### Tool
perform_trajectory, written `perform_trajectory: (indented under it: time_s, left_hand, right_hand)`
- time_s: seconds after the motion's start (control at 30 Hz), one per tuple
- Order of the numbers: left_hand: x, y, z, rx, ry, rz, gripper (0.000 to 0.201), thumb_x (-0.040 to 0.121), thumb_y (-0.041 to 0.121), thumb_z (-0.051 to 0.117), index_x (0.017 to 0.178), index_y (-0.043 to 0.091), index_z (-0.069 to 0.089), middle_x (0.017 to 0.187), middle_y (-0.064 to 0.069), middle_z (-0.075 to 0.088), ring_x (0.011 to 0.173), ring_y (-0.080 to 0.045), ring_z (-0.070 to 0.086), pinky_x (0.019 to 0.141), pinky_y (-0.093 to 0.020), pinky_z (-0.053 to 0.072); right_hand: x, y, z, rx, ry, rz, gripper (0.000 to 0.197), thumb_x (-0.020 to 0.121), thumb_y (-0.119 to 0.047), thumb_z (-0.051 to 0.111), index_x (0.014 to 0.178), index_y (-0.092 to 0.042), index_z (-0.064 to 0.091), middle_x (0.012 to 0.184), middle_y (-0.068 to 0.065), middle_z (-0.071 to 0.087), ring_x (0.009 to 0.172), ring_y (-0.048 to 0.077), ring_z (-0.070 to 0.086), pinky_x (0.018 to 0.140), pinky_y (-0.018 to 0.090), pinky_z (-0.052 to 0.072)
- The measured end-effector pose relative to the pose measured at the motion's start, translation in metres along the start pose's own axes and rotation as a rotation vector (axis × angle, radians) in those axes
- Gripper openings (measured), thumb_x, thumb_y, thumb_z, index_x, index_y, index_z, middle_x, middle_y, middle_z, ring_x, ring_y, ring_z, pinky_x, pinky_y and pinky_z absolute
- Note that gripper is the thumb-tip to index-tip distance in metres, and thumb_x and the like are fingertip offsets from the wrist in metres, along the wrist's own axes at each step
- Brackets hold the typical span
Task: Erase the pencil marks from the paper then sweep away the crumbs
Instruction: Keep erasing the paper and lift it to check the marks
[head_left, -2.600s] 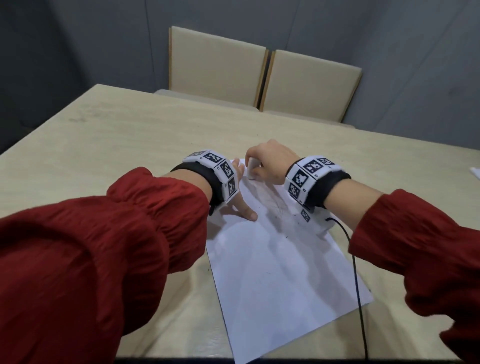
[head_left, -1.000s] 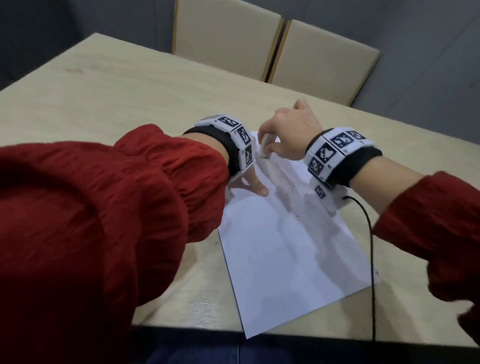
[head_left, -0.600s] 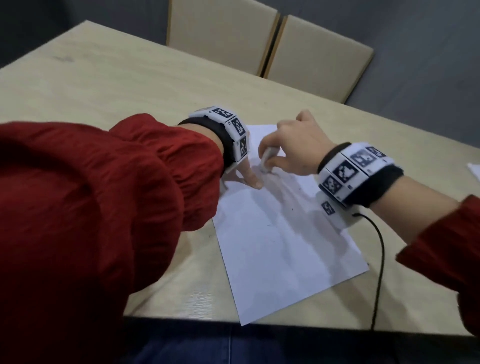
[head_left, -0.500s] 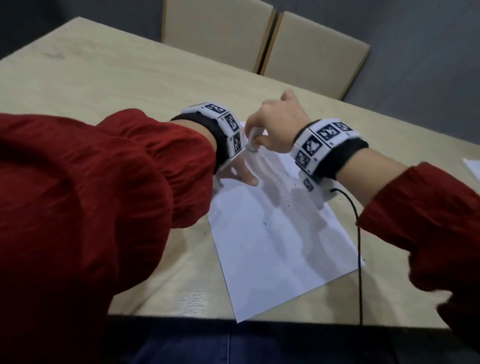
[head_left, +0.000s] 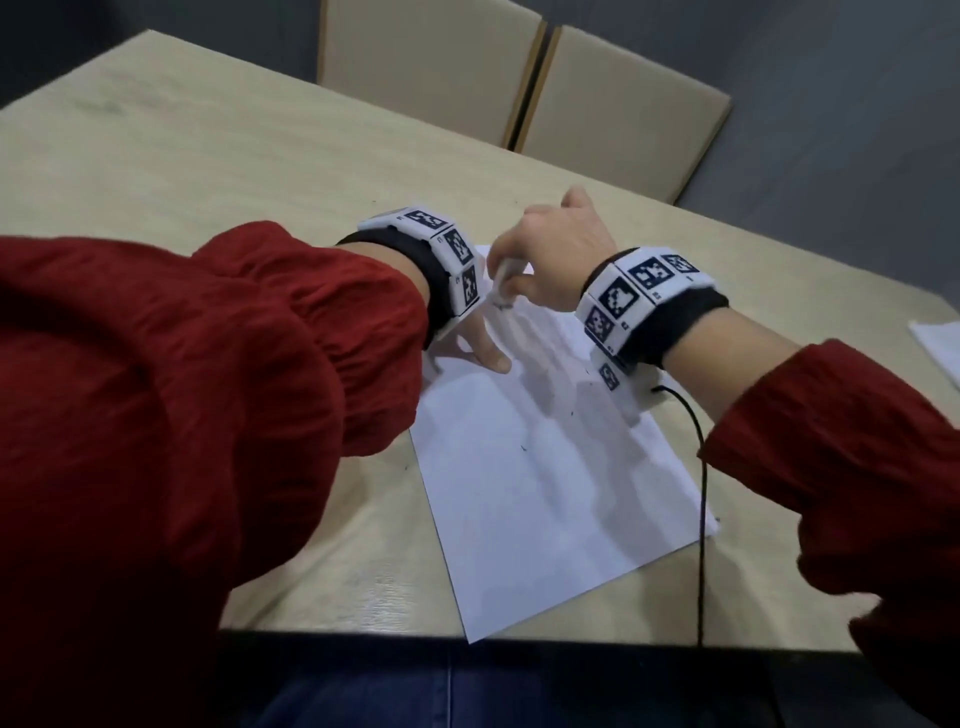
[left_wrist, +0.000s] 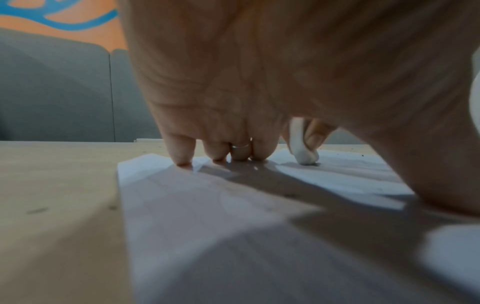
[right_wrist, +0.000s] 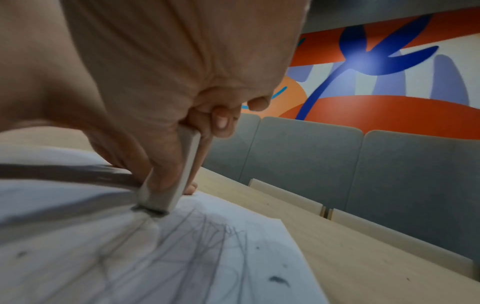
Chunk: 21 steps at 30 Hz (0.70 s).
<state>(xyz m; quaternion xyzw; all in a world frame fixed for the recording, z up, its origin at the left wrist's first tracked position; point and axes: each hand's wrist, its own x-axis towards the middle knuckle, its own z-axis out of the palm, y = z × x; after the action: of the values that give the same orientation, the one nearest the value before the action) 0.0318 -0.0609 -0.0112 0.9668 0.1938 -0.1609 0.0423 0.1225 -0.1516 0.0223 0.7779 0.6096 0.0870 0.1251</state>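
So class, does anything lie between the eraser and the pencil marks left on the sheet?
Nothing visible: the eraser, pinched by the right hand, already touches the paper, with the pencil marks directly beside it.

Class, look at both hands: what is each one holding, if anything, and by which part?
The right hand pinches a white eraser by its upper end. The left hand holds nothing; its fingertips press the paper.
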Motion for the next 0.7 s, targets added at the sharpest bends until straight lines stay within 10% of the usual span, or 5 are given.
perform_trajectory:
  time_s: [0.1,0.23,0.47,0.7]
  left_hand:
    - [0.002,0.001,0.001,-0.003,-0.04,-0.014,0.154,0.015,0.099,0.05,0.142,0.012,0.043,0.148,-0.015,0.041,0.132,-0.033,0.044,0.108,-0.043,0.038]
    - [0.006,-0.001,0.007,-0.069,-0.075,-0.016,0.117,0.06,0.084,0.061,0.148,0.012,0.036,0.152,-0.012,0.038,0.135,-0.03,0.04,0.108,-0.039,0.033]
    - [0.007,-0.002,0.005,-0.088,0.013,0.01,0.115,0.05,0.083,0.069,0.136,0.011,0.045,0.129,-0.014,0.052,0.117,-0.03,0.051,0.101,-0.038,0.042]
    - [0.015,-0.002,0.006,-0.025,-0.021,-0.02,0.14,0.004,0.097,0.047,0.115,0.013,0.057,0.117,-0.012,0.058,0.105,-0.029,0.058,0.095,-0.042,0.049]
  right_hand:
    - [-0.024,0.007,0.006,0.013,0.005,-0.015,0.009,0.082,-0.03,0.065,0.09,-0.03,0.07,0.062,-0.014,0.041,0.08,0.012,0.049,0.084,0.035,0.023]
    - [-0.048,0.013,0.006,0.035,-0.036,-0.065,0.007,0.084,-0.036,0.066,0.091,-0.036,0.068,0.062,-0.015,0.04,0.066,0.002,0.036,0.077,0.03,0.017]
    - [-0.006,0.002,0.002,-0.022,-0.009,0.02,0.011,0.083,-0.027,0.061,0.091,-0.029,0.069,0.062,-0.014,0.041,0.086,0.015,0.049,0.08,0.035,0.022]
    - [-0.054,0.012,0.003,0.007,-0.089,-0.075,0.01,0.084,-0.031,0.063,0.09,-0.037,0.068,0.066,-0.015,0.051,0.079,0.009,0.044,0.081,0.033,0.022]
